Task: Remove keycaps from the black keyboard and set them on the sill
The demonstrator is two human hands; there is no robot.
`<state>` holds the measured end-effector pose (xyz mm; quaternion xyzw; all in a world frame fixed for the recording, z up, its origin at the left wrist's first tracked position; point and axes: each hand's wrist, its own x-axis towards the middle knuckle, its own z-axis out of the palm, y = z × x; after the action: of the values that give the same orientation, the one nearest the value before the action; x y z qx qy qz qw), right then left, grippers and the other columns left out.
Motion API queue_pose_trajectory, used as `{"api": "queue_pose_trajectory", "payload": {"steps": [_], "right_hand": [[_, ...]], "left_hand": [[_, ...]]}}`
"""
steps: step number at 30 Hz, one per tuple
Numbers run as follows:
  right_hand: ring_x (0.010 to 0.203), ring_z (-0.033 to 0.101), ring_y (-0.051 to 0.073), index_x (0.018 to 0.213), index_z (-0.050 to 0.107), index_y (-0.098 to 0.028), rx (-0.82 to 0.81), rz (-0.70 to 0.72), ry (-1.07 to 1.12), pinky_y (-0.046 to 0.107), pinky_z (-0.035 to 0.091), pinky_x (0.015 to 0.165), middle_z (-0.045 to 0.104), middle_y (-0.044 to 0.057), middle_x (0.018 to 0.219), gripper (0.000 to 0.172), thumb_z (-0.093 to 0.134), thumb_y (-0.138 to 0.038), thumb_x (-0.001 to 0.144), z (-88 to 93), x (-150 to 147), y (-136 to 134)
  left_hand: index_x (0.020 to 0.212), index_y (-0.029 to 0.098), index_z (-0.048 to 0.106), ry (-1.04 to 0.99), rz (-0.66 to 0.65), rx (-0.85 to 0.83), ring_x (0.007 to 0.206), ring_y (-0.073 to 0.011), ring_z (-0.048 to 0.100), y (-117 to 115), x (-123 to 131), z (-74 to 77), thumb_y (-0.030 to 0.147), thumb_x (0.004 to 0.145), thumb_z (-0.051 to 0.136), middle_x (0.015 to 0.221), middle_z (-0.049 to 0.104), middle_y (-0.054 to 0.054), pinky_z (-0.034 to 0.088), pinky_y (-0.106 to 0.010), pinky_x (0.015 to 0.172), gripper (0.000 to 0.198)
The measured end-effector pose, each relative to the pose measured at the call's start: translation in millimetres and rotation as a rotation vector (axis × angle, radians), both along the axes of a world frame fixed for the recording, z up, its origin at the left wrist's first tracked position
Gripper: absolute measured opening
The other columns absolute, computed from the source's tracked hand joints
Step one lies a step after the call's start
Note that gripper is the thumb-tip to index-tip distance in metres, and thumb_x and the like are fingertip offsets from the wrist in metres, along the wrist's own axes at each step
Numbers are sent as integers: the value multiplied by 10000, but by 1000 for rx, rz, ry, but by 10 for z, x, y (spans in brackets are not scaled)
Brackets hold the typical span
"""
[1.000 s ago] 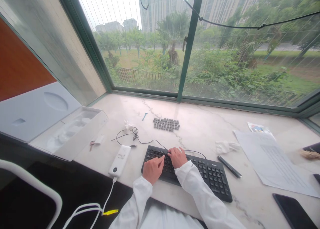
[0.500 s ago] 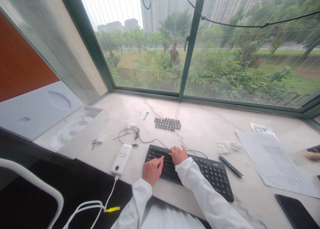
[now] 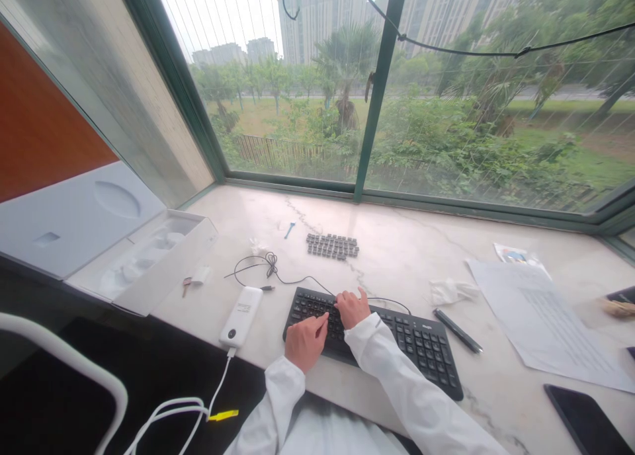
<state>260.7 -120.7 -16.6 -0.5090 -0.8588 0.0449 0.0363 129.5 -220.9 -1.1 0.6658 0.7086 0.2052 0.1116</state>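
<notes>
A black keyboard (image 3: 421,349) lies at a slant on the marble surface in front of me. Over its left part, my left hand (image 3: 306,341) has thumb and index finger pinched together just above the keys; whatever is between the tips is too small to make out. My right hand (image 3: 351,308) rests at the keyboard's back edge, fingers bent against it and one finger sticking up. Behind the keyboard, small grey keycaps (image 3: 332,246) are laid out in rows. A little blue tool (image 3: 290,230) lies to their left.
At the left are an open white box (image 3: 163,263) and a white power bank (image 3: 241,317) with its cable. A black cord (image 3: 297,282) curls behind the keyboard. To the right lie a pen (image 3: 457,330), crumpled plastic (image 3: 452,291), paper sheets (image 3: 550,329) and a phone (image 3: 590,418).
My left hand has shifted slightly right and is still pinched over the keys. My right hand stays at the keyboard's back edge, with little visible movement.
</notes>
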Motion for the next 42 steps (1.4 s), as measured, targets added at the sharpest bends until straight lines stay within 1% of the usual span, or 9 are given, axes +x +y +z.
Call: {"api": "queue_pose_trajectory", "payload": {"steps": [8,18,24,31,38,42], "right_hand": [[872,590,199,878,619,-196,6,3,13,464,196,1018,656,60,885,105,515,-206,866,-11,39,24],[884,589,184,907,633,-206,29,21,61,434,174,1033,658,47,877,119,520,-231,876,-55,85,15],[883,594,179,901,637,-212,4,7,94,419,178,1032,660,33,870,113,527,-226,877,-51,87,30],[875,601,172,889,633,-222,-15,12,105,414,167,1033,663,15,863,87,552,-248,869,-50,79,43],[874,592,182,915,637,-208,-24,10,56,433,147,1036,662,37,879,130,516,-245,885,-33,73,13],[891,583,196,922,639,-197,-43,13,9,457,131,1040,660,62,899,165,478,-213,891,18,39,17]], "left_hand": [[1127,330,643,-18,-2,11,731,-138,637,17,17,-39,341,925,369,809,697,-26,428,-226,646,340],[1109,332,648,-2,-4,42,724,-126,639,55,26,-85,318,918,400,786,692,-11,406,-215,624,314],[1114,323,648,-8,-8,52,701,-128,632,89,16,-89,321,918,408,785,694,-13,386,-219,604,310],[1119,328,645,-21,9,32,729,-131,642,124,-5,-109,330,916,412,779,690,-16,390,-222,615,309],[1092,327,660,-16,17,52,715,-114,638,157,-24,-93,323,916,414,772,690,-13,398,-207,614,302],[1091,321,662,-2,26,66,688,-117,633,159,-21,-82,317,920,403,762,690,-13,396,-209,598,310]]}}
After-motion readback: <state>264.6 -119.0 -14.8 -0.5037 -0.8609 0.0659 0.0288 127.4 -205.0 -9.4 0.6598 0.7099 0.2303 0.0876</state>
